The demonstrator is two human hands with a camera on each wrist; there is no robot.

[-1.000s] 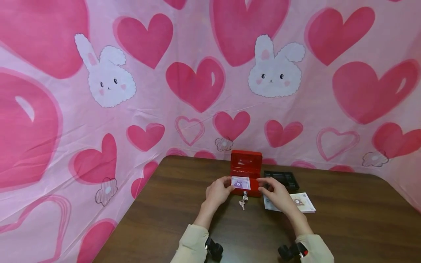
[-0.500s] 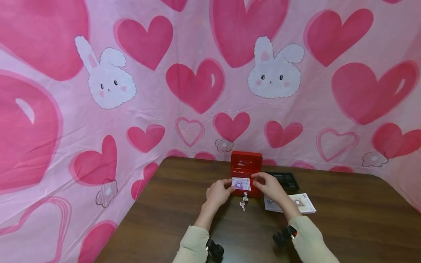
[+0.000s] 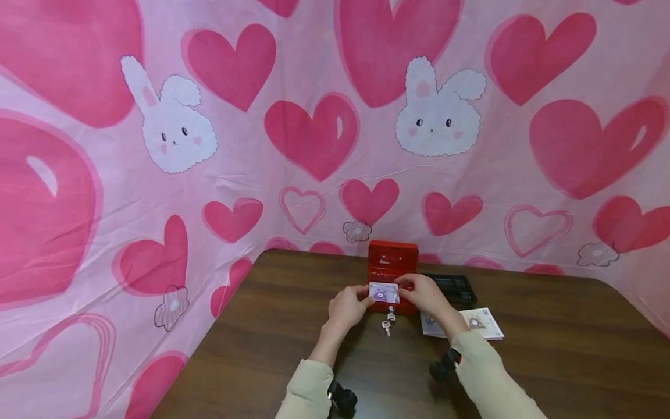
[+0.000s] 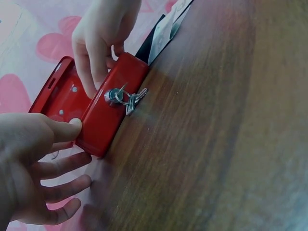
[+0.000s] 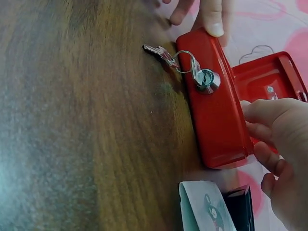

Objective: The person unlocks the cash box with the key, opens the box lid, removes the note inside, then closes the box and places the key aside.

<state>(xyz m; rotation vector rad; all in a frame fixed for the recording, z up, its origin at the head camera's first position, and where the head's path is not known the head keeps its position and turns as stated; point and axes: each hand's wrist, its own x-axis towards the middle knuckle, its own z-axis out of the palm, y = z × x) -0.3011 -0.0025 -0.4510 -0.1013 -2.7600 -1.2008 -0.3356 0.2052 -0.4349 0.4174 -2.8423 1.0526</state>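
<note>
A small red cash box (image 3: 411,305) sits with its lid (image 3: 393,254) raised at the back. A purple banknote with a bear picture (image 3: 384,293) lies in its left part. My left hand (image 3: 348,306) holds the box's left front corner, thumb over the rim and the other fingers spread beside the end wall. My right hand (image 3: 425,293) reaches over the box, its fingertips down inside at the note's right edge; the walls hide their ends in both wrist views. Keys (image 5: 168,58) hang on a ring from the lock (image 5: 208,81) in the front wall.
Behind my right hand a black compartment tray (image 3: 460,287) lies on the wooden table (image 3: 565,337). Several pale banknotes (image 3: 487,323) lie right of the box, partly under my right forearm. A pink heart-patterned cloth (image 3: 314,58) hangs behind the table.
My right hand has moved left from the box's right end to the note's right edge, fingers now inside the box. My left hand has stayed at the left corner.
</note>
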